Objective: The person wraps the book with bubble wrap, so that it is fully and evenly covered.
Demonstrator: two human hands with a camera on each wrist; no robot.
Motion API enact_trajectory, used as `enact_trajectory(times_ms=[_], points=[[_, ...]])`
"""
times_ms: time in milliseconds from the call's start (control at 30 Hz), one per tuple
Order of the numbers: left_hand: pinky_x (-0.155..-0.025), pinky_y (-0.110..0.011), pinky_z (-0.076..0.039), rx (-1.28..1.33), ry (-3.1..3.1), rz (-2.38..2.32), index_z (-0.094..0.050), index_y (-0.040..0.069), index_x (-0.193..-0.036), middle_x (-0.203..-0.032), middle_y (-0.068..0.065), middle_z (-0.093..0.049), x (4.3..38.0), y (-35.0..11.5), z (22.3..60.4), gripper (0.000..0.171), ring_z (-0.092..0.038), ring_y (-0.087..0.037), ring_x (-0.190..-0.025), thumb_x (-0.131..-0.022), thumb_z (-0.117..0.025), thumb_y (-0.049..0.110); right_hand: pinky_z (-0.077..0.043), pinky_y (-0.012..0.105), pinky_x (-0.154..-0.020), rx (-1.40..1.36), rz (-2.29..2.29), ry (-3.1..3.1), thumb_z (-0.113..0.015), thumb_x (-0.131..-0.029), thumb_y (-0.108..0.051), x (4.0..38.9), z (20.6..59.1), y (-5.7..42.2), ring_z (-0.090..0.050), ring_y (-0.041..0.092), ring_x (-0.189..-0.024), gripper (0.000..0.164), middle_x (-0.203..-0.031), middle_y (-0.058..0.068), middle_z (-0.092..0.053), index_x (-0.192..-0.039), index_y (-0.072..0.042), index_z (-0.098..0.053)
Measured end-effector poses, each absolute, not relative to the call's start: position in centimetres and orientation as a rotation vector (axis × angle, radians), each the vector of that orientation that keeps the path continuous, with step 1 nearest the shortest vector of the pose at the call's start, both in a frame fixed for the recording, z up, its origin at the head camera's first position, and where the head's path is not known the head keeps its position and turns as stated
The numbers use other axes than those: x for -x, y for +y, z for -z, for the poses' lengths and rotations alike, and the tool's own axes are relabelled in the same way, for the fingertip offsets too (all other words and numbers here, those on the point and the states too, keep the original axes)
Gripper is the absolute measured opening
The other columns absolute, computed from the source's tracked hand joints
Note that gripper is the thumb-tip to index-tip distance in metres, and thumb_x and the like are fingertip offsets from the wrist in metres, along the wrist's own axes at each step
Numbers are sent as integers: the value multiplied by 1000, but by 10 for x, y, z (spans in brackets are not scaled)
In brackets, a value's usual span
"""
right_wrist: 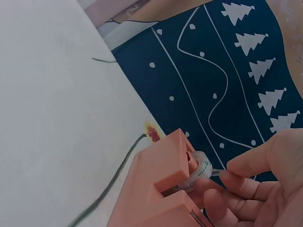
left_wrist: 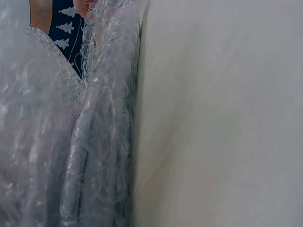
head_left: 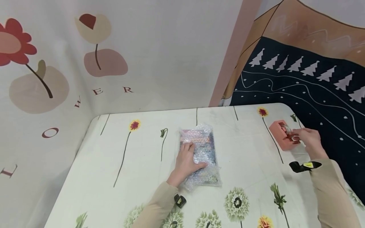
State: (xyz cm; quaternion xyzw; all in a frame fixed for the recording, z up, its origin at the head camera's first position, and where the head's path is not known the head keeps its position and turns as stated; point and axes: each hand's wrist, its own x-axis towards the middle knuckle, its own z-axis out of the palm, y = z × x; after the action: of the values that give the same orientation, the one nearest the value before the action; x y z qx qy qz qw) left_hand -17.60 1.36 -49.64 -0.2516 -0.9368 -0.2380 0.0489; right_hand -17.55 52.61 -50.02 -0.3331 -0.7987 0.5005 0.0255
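Note:
A flat rectangular item with a colourful cover, wrapped in clear bubble wrap (head_left: pixel 203 152), lies on the table in the middle of the head view. My left hand (head_left: pixel 186 162) rests on its left part, thumb spread out across the wrap. Close up, the left wrist view has the layered plastic edge of the bubble wrap (left_wrist: pixel 106 123). At the table's right side stands a pink tape dispenser (head_left: pixel 280 136) holding a roll of clear tape (right_wrist: pixel 201 170). My right hand (right_wrist: pixel 255 182) is beside the roll, pinching the tape's loose end between thumb and forefinger.
A white flower-print cloth (head_left: pixel 148 171) covers the table. Behind it hangs a pale curtain (head_left: pixel 171 63) with flower drawings. To the right, a dark blue cloth (head_left: pixel 322 91) with white trees drops beyond the table edge.

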Motion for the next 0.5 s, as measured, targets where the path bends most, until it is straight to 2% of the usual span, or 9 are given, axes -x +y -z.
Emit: enact_trajectory(times_ms=[67, 133, 233, 267, 333, 400, 500], points=[[-101, -37, -38, 768, -2854, 723, -52, -7, -126, -127, -19, -48, 176, 14, 496, 89, -41, -31, -118, -67, -77, 55, -14, 71, -100, 1053, -1613, -2434, -53, -92, -36, 171, 483, 513, -53, 4, -68, 24, -71, -19, -60, -101, -16, -63], [-101, -37, -39, 767, -2856, 724, -51, -8, -126, -127, -19, -48, 176, 14, 496, 89, -41, -31, -119, -68, -77, 55, -12, 70, -100, 1065, -1699, -2401, -53, -93, -33, 163, 463, 498, -53, 2, -67, 16, -71, -20, -62, -95, -23, -65], [-101, -37, -38, 766, -2860, 721, -51, -8, -126, -127, -19, -48, 176, 14, 496, 90, -41, -31, -119, -68, -76, 55, -8, 68, -102, 1054, -1767, -2414, -53, -93, -36, 155, 446, 487, -51, -1, -77, 18, -74, -21, -64, -99, -26, -66], [-101, -37, -38, 764, -2862, 718, -51, -8, -127, -127, -19, -48, 176, 14, 496, 90, -41, -31, -119, -68, -76, 55, -13, 66, -101, 1048, -1771, -2426, -53, -93, -37, 154, 444, 486, -51, -3, -76, 17, -74, -22, -64, -95, -28, -67], [-101, -37, -38, 762, -2864, 719, -51, -8, -126, -128, -19, -48, 176, 14, 496, 90, -41, -31, -119, -68, -77, 55, -13, 66, -101, 1015, -1781, -2478, -54, -92, -40, 153, 444, 489, -50, -4, -78, 16, -76, -22, -64, -96, -30, -67], [-101, -37, -38, 760, -2864, 721, -51, -8, -126, -128, -19, -48, 176, 14, 496, 89, -41, -31, -119, -68, -77, 54, -26, 57, -93, 1006, -1780, -2509, -54, -92, -42, 153, 447, 494, -50, -6, -78, 16, -77, -24, -65, -94, -34, -68], [-101, -37, -38, 758, -2861, 727, -51, -7, -126, -128, -19, -48, 175, 14, 496, 89, -41, -30, -119, -67, -77, 54, -32, 43, -77, 986, -1754, -2562, -53, -92, -43, 152, 447, 498, -49, -8, -79, 15, -77, -26, -65, -91, -38, -68]])
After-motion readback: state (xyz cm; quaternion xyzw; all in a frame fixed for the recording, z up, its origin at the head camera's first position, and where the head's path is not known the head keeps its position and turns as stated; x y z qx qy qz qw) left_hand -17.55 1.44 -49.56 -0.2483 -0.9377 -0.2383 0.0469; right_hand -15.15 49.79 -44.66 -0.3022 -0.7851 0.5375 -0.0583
